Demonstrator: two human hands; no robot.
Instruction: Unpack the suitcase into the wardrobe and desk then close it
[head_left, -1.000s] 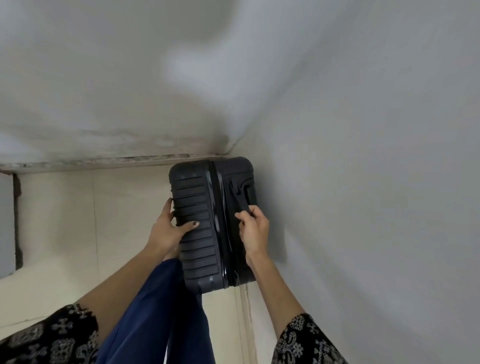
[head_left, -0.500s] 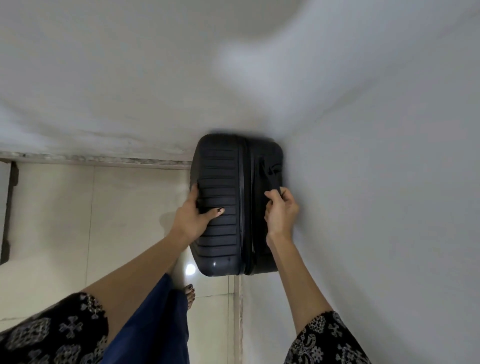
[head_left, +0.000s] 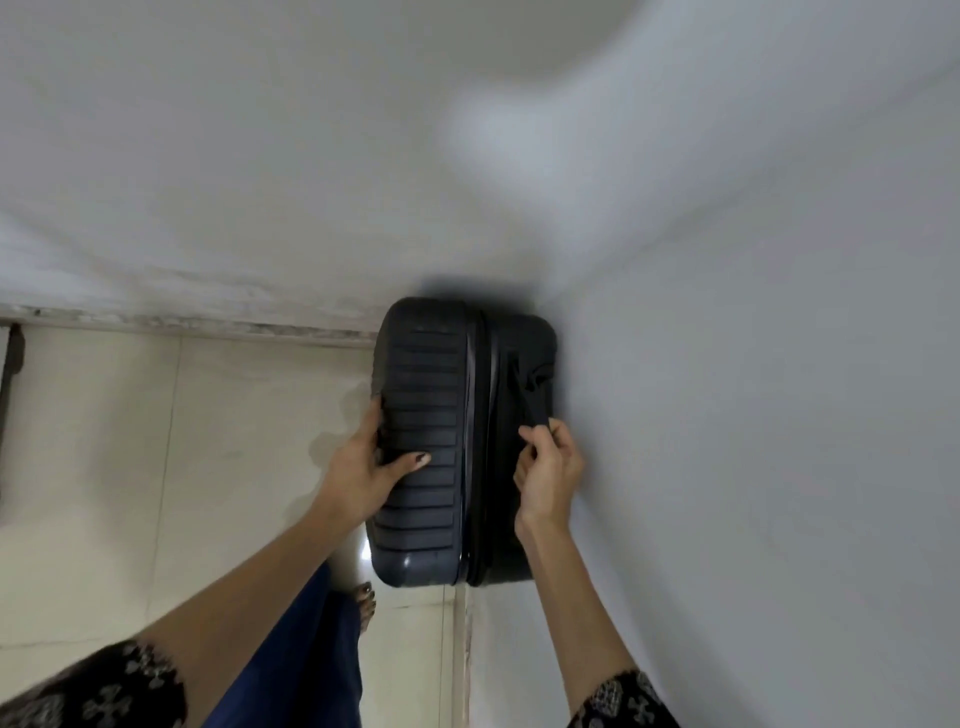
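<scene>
Corner spot, pretty tight: the suitcase (head_left: 441, 441) sits right where the back wall (head_left: 260, 182) meets the right-hand wall (head_left: 753, 415). Its right side is just beside that wall and its far end is up against the back one, so the only open room is on the left, over the pale floor tiles (head_left: 156, 467), and back toward the person. A scuffed skirting strip (head_left: 182, 319) runs along the foot of the back wall. I can't tell if the case is resting on the floor or being held up.

Long axis runs away from the person toward the back wall, parallel to the right wall. The side with the handle (head_left: 535, 395) faces up at the camera.

Looks-wise it's a black hard shell, closed, rounded corners, horizontal ribs down the left half, and a glossy seam down the middle.

Left hand (head_left: 363, 467) grips the left edge, thumb laid across the ribs. Right hand (head_left: 550, 473) has its fingers curled round the handle, pulling it taut. A bare foot (head_left: 366, 603) and a blue trouser leg (head_left: 301, 665) show below the case.
</scene>
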